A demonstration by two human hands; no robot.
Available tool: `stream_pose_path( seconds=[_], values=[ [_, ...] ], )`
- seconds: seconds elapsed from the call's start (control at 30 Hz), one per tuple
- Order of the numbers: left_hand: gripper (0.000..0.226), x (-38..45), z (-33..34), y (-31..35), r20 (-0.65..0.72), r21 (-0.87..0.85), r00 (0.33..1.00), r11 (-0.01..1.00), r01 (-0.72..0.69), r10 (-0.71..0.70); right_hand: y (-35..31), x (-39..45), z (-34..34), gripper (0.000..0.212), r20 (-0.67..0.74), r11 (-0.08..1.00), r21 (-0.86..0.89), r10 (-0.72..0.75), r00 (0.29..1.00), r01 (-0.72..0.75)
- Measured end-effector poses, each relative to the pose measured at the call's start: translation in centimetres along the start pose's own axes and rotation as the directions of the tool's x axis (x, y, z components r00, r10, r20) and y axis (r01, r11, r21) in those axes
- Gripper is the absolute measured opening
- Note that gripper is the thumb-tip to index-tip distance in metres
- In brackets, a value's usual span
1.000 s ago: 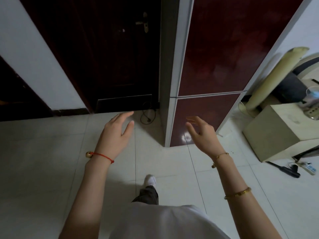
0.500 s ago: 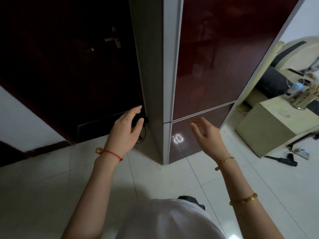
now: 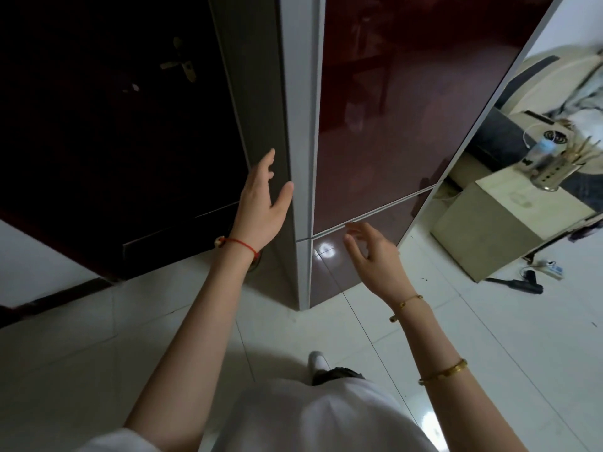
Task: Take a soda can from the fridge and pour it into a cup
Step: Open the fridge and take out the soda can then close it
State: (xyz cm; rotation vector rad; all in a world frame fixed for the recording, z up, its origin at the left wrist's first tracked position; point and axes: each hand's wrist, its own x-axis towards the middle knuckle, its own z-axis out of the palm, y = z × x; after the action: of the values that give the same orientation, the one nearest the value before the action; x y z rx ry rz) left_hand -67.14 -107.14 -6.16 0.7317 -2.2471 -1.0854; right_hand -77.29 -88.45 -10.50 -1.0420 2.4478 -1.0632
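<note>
Both hands empty, fingers spread: left hand [image 3: 261,203] at the fridge [image 3: 391,119] side edge, right hand [image 3: 375,256] by the door seam. Fridge shut on white tile floor [image 3: 489,337], dark door [image 3: 114,125] to its left; can not visible. Versus a second ago, hands higher, fridge closer.

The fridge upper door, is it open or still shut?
Shut. The upper door sits flush with the lower door; only a thin seam shows. Both hands are open, holding nothing.
</note>
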Motion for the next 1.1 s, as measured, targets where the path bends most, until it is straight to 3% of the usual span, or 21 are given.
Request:
stream_pose_path(
  seconds=[0.3,0.53,0.63,0.87,1.1],
  values=[
    [0.052,3.8,2.8,1.1,0.003,-0.026,0.995,0.995,-0.1,0.1,0.0,2.5,-0.2,0.04,-0.027,1.0,-0.014,-0.016,1.0,0.015],
    [0.049,5.0,1.9,0.4,-0.192,-0.043,0.98,0.998,-0.054,0.044,-0.6,3.6,-0.1,0.043,-0.019,1.0,-0.021,-0.017,1.0,0.016],
    [0.062,5.6,1.5,0.2,-0.12,-0.097,0.993,0.995,0.013,-0.024,-0.9,3.8,0.1,0.042,-0.019,0.999,-0.024,-0.026,0.999,0.026],
    [0.063,5.9,2.0,-0.2,-0.005,-0.137,0.999,0.99,0.034,-0.035,-1.4,4.3,0.3,0.037,-0.045,0.999,-0.007,-0.054,0.998,0.054],
    [0.058,6.5,1.5,-0.6,0.011,-0.147,0.999,0.989,0.035,-0.033,-1.7,4.4,-0.1,0.035,-0.085,0.997,0.007,-0.077,0.993,0.078]
  ],
)
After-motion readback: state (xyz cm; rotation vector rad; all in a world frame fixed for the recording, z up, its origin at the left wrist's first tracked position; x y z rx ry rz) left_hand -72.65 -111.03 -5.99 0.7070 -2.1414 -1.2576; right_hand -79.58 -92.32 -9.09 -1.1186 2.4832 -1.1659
